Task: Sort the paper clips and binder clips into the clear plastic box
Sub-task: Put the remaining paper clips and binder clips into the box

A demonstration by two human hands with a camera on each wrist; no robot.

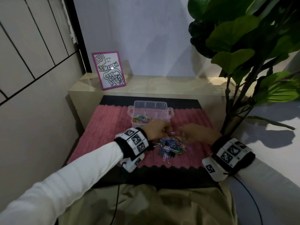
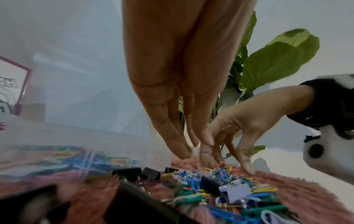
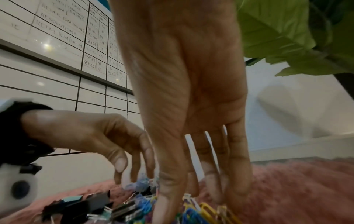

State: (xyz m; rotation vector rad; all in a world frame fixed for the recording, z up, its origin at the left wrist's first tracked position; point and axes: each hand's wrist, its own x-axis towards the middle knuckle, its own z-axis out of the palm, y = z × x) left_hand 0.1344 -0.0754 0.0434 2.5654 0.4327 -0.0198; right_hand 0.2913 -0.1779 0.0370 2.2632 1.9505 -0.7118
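Note:
A clear plastic box [image 1: 168, 111] stands on the pink mat, with several coloured paper clips [image 1: 141, 120] in its near-left compartment. A mixed pile of paper clips and binder clips [image 1: 172, 147] lies in front of it. Black binder clips [image 2: 134, 174] and a lilac binder clip [image 2: 235, 192] show in the pile. My left hand [image 1: 165, 129] [image 2: 188, 147] hovers over the pile's far edge, fingers pointing down and holding nothing. My right hand [image 1: 181, 133] [image 3: 191, 197] reaches into the pile, its thumb and fingers apart and touching clips.
The pink ribbed mat [image 1: 103, 130] lies on a dark table. A pink-framed drawing [image 1: 108, 70] leans on the pale ledge behind. A large leafy plant [image 1: 240, 46] stands at the right, close to my right arm. A wall with a whiteboard [image 3: 57, 37] is at the left.

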